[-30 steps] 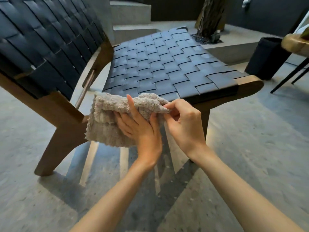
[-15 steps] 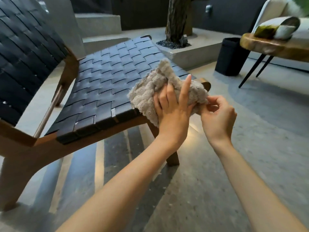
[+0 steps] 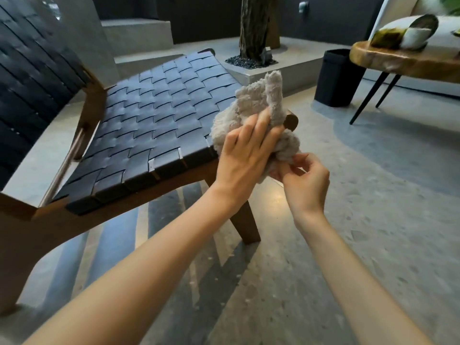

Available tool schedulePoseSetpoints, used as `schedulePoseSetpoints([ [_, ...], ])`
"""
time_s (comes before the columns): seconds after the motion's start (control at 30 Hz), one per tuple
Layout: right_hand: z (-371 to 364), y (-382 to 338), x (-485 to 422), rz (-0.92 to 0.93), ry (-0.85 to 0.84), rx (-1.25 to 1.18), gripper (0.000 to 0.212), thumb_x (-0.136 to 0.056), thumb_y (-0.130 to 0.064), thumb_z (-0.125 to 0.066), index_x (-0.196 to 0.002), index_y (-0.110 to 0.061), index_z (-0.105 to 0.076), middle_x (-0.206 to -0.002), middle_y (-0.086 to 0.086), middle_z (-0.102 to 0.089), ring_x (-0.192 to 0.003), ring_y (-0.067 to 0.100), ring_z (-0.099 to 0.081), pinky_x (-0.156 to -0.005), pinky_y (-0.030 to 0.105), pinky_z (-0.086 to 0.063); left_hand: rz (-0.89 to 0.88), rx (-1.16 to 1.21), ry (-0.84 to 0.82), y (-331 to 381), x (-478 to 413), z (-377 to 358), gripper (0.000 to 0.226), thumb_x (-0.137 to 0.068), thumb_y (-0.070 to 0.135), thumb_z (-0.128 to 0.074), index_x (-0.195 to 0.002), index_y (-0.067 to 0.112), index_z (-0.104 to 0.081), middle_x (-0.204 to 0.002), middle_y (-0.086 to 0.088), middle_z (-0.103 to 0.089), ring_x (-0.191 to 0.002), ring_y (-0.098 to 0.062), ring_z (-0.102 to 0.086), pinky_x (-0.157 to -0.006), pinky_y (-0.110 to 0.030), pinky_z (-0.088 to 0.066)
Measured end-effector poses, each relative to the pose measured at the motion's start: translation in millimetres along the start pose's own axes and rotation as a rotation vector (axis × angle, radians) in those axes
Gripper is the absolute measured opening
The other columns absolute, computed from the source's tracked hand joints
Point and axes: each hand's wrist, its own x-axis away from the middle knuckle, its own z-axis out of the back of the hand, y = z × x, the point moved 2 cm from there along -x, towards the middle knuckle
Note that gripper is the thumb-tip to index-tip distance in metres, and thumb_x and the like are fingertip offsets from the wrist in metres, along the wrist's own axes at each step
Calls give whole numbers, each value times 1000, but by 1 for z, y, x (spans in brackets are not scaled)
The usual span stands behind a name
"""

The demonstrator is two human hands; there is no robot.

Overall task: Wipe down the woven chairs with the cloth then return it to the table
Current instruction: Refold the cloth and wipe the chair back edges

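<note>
Cloth [image 3: 251, 105] bunched taller now by chair [image 3: 159, 115] corner, left hand [image 3: 245, 155] gripping it, right hand [image 3: 305, 178] pinching its edge; prob soft n light, grab anywhere.

I counted one woven chair [image 3: 154, 115] and one cloth [image 3: 251, 103]. There were two grips in my view, the left grip [image 3: 245, 155] and the right grip [image 3: 307, 181]. Beyond them I saw one table [image 3: 403, 63] with two table legs [image 3: 368, 98] showing, one black bin [image 3: 336, 78], one tree trunk [image 3: 254, 26] and one rolled cushion [image 3: 403, 33].
</note>
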Motion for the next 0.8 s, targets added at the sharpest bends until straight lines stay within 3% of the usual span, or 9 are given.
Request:
schedulePoseSetpoints([
  [0.1, -15, -1, 17, 20, -163, 17, 15, -82, -16, -74, -84, -25, -62, -86, -5, -69, -81, 14, -70, -72, 39, -61, 23, -52, 2, -23, 27, 6, 43, -92, 29, -46, -131, 18, -30, -141, -5, -42, -121, -20, -47, -87, -29, -34],
  [0.2, -26, -6, 34, 117, -363, 89, 22, -84, -22, -72, -80, -38, -58, -79, -22, -65, -79, 1, -67, -64, 20, -58, 98, -13, -50, -46, 57, 14, 40, -94, 28, -48, -128, 17, -29, -134, -7, -23, -112, -21, -32, -87, -30, -32],
  [0.3, -27, -11, 45, 220, -453, 193, 21, -86, -29, -69, -80, -41, -53, -73, -24, -62, -73, -5, -64, -52, 11, -51, 171, 98, -103, -66, 76, 27, 43, -88, 39, -56, -118, 18, -34, -122, -8, -26, -100, -25, -31, -79, -34, -28],
  [0.4, -18, -12, 51, 252, -429, 249, 17, -88, -34, -65, -83, -41, -51, -68, -14, -64, -57, 4, -65, -45, 18, -52, 250, 219, -128, -76, 95, 42, 45, -80, 27, -70, -108, 17, -36, -101, -4, -25, -89, -24, -29, -74, -33, -26],
  [0.5, -6, -10, 61, 299, -362, 343, 15, -86, -36, -68, -88, -37, -53, -69, -19, -60, -62, 4, -62, -52, 21, -55, 423, 495, -198, -65, 119, 50, 26, -90, 19, -56, -104, 24, -35, -97, 4, -24, -87, -13, -28, -74, -25, -25],
  [0.57, 0, -8, 66, 358, -297, 439, 18, -83, -42, -69, -86, -35, -53, -69, -20, -57, -61, 1, -58, -49, 15, -48, 584, 756, -283, -53, 132, 48, 15, -94, 23, -46, -96, 33, -35, -93, 8, -35, -82, -3, -40, -65, -16, -33],
  [0.67, 8, -1, 63, 348, -205, 588, 23, -81, -50, -68, -83, -36, -51, -73, -13, -58, -61, 2, -51, -47, 15, -39, 802, 1038, -372, -41, 135, 35, 17, -96, 26, -50, -86, 36, -42, -77, 17, -49, -70, 15, -51, -53, -3, -39],
  [0.8, 4, 5, 51, 238, -184, 557, 23, -81, -43, -70, -88, -35, -49, -88, -8, -61, -77, 11, -56, -63, 26, -51, 1104, 1218, -424, -31, 122, 11, 6, -97, 34, -48, -92, 32, -46, -94, 4, -61, -69, -4, -60, -52, -14, -47],
])
